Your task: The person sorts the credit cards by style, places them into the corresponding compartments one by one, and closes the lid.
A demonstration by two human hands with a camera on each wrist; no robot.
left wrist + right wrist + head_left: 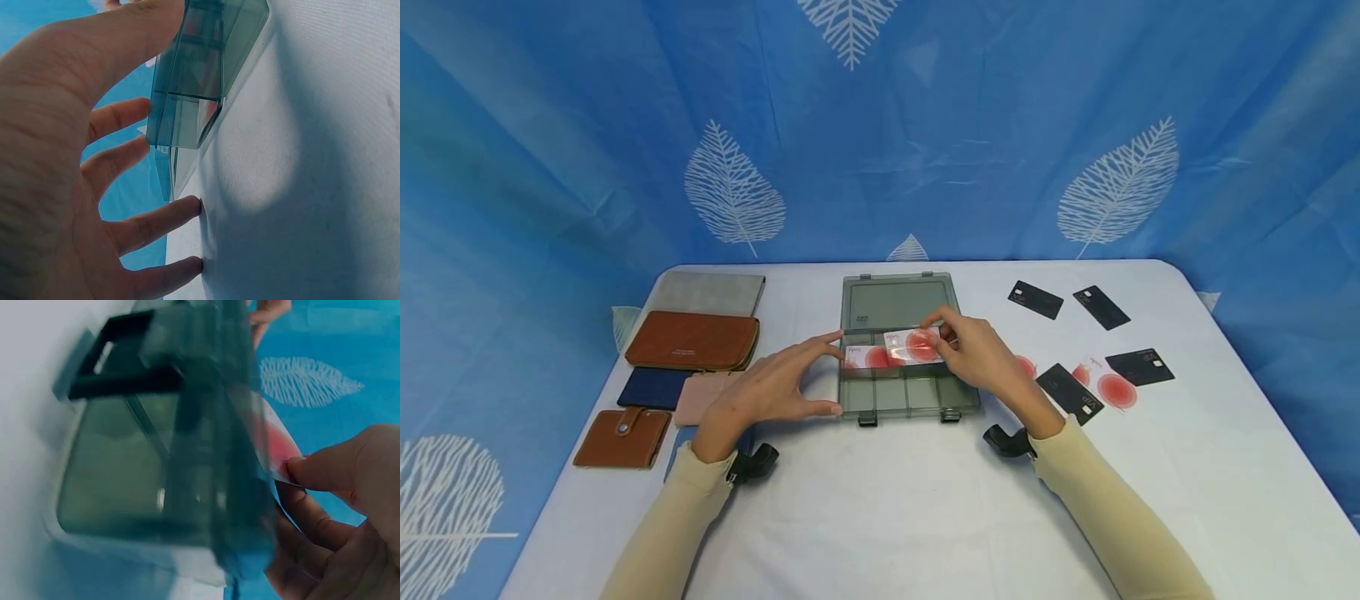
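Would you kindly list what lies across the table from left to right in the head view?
Tan snap wallet → left hand → grey compartment box → right hand → black card by the red-dot cards → black card at far right.

The right hand [981,360] pinches a red-and-white card [912,344] over the open grey box [901,350].
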